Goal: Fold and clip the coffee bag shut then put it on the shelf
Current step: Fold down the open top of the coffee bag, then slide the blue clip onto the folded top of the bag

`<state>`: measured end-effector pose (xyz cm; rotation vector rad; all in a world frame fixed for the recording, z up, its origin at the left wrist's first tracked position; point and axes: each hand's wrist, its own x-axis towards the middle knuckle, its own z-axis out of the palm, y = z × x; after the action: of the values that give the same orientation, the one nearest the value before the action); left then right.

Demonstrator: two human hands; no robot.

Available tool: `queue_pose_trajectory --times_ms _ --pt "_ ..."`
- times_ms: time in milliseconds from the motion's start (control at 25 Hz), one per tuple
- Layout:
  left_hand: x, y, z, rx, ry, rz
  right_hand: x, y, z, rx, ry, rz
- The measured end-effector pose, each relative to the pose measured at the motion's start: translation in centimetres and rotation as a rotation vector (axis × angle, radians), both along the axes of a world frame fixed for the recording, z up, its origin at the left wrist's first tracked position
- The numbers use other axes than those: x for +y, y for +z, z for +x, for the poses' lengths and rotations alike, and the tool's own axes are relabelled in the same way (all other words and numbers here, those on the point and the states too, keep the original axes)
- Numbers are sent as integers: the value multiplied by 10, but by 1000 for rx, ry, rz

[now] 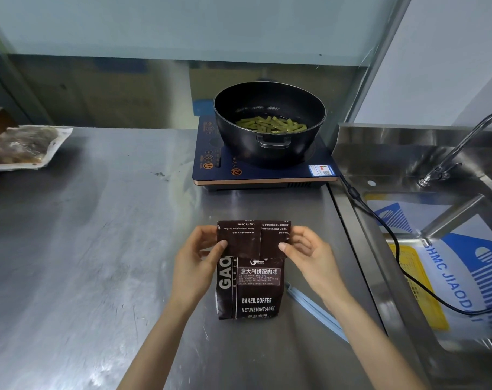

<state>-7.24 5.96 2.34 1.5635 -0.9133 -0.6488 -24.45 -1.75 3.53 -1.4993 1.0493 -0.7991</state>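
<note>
Both hands, left hand and right hand, pinch the coffee bag flap folded; next, probably the blue clip.

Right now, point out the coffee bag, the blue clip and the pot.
coffee bag (250, 288), head view, printed front panel.
blue clip (312, 311), head view, middle of its long bar.
pot (270, 149), head view, outer front wall below the handle.

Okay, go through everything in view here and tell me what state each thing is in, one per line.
Coffee bag: upright, top flap folded over, not clipped.
Left hand: holding the flap's left edge.
Right hand: holding the flap's right edge.
Clip: lying unused on the counter, right of the bag.
Pot: uncovered, green beans inside, on the cooker.
Faucet: no water visible.
</note>
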Motion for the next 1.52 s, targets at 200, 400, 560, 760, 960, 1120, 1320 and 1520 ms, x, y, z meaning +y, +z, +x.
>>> queue_pose_trajectory --times_ms 200,400,560,760,960,1120,1320,1520 --pt "1 0 0 18 -26 -3 2 -6 -17 37 55 -35" --pt "2 1 -2 43 -28 -12 6 -47 -48 376 31 -47" --pt "1 1 -2 31 -34 -7 15 -73 -64 647 82 -86" --pt "3 1 -4 35 -32 -11 24 -86 -67 762 106 -91" --pt "4 3 -5 45 -29 -12 24 -88 -65 785 64 -111" --pt "5 3 -6 28 -21 -15 22 -82 -64 754 32 -141" --pt "4 7 -10 22 -20 -40 13 -64 -60 641 -55 -196" --pt "-1 13 -14 -10 -2 -82 0 -30 -55 464 -164 -241"
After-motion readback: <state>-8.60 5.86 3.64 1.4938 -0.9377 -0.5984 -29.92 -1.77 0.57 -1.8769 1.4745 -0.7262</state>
